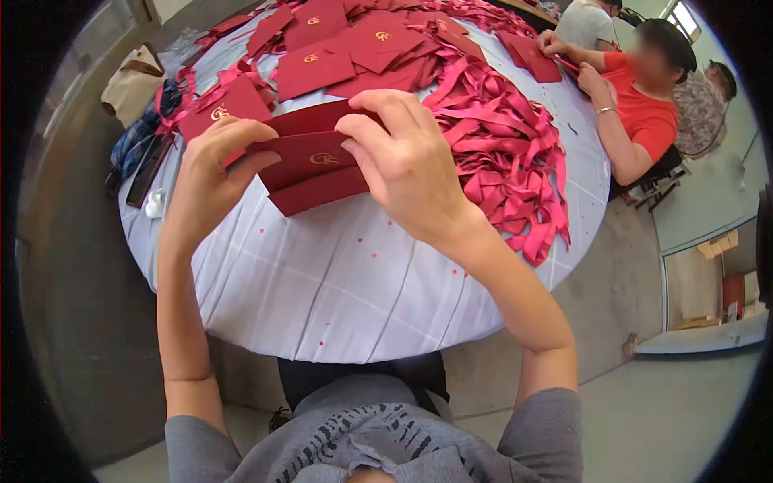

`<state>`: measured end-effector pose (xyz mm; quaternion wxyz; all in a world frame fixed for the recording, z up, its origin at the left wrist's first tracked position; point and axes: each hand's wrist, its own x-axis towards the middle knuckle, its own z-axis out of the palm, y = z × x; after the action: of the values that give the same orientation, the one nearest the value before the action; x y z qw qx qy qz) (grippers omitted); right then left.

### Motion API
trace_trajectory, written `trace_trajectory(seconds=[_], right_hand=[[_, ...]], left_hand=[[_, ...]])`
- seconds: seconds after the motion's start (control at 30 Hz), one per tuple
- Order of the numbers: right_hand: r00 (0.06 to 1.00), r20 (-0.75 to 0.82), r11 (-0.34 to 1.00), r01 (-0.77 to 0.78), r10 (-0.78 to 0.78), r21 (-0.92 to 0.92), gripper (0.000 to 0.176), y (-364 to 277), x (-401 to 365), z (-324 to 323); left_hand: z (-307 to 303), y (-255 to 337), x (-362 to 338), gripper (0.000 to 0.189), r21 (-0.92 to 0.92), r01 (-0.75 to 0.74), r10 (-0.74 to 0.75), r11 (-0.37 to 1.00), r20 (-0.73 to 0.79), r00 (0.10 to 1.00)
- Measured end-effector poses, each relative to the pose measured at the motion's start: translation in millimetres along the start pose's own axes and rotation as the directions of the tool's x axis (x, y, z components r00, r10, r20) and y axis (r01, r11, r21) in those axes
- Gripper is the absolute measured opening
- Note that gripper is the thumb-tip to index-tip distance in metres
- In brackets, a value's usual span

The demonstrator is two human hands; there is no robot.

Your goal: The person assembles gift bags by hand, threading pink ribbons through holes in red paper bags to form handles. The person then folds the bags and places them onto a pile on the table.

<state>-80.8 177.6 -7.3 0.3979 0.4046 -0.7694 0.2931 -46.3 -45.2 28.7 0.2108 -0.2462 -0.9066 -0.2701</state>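
Between my two hands is a dark red paper bag [299,171] with a gold logo, its walls spread apart. My left hand [219,165] pinches the upper left edge between thumb and fingers. On the other side, my right hand [403,153] is closed on the upper right edge, its fingertips over the rim. Just behind the left hand lies a flat red bag [245,105] with the same gold logo. A big heap of pink-red ribbons [503,153] lies to the right of my right hand.
Flat red bags [378,44] are piled at the back of the round table, which has a white cloth [322,282] dotted with small red bits. At right, a seated person in a red shirt [644,113] handles red bags. A beige bag [133,84] sits at the left edge.
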Motion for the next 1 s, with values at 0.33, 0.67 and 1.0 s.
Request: trace_trajectory(seconds=[0.33, 0.67, 1.0], right_hand=[[0.801, 0.200, 0.825, -0.556, 0.565, -0.103, 0.014, 60, -46, -114], [0.811, 0.255, 0.838, -0.444, 0.526, -0.317, 0.013, 63, -74, -113], [0.803, 0.282, 0.644, -0.591, 0.525, 0.487, 0.018, -7, 26, -15]], left_hand=[[39, -11, -3, 0.023, -0.261, 0.038, -0.100, 0.965, -0.229, 0.968], [48, -24, -8, 0.021, -0.499, 0.051, -0.145, 0.865, -0.152, 0.978], [51, -53, -9, 0.025, -0.660, 0.134, -0.147, 0.739, 0.037, 0.989]])
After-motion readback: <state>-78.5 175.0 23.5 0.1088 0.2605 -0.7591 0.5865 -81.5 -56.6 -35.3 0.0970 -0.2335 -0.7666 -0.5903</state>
